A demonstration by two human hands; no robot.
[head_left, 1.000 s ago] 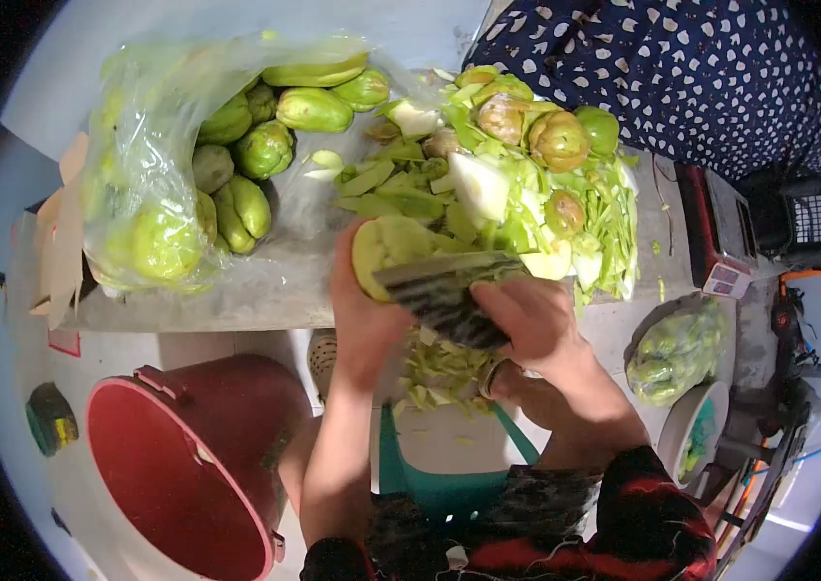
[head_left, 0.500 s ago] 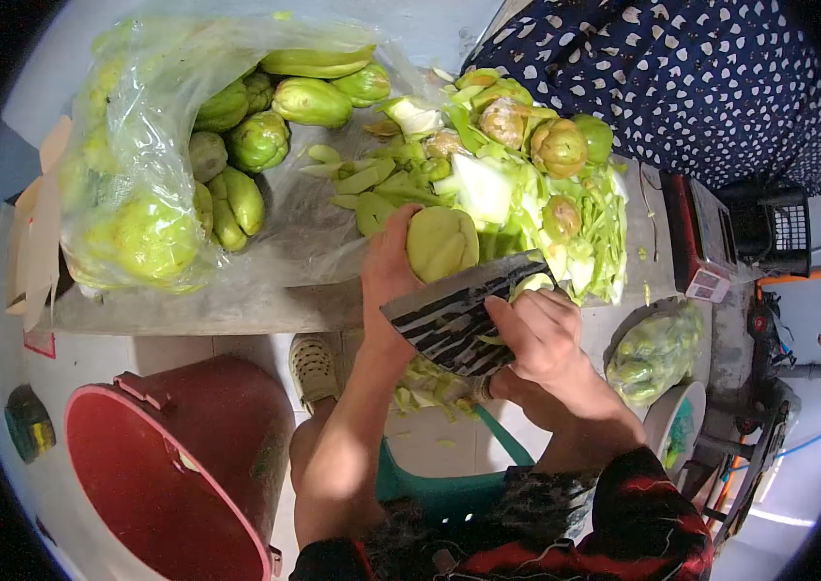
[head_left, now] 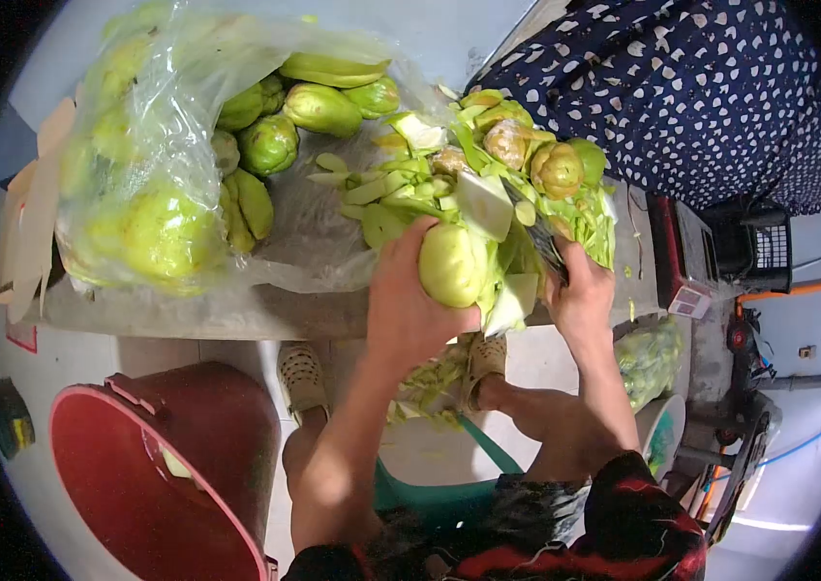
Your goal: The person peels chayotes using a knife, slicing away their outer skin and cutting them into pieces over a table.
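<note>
My left hand is closed around a pale, peeled chayote at the near edge of the table. Gripped in my right hand is a broad-bladed knife, seen nearly edge-on, its blade pointing away from me among the peelings. A heap of green and white chayote peelings spreads beyond and beside both hands. On the heap's far right sit several brownish-green chayotes. To the left, unpeeled chayotes lie at the mouth of a clear plastic bag full of more.
A red bucket stands on the floor at left, with something pale inside. Peelings lie on the floor between my feet. At right are a red scale, a bag of chayotes and a person in spotted cloth.
My right hand has moved right and away from me, turning the knife from flat-side view to edge-on over the peelings. The chayote in my left hand has shifted slightly right and nearer.
</note>
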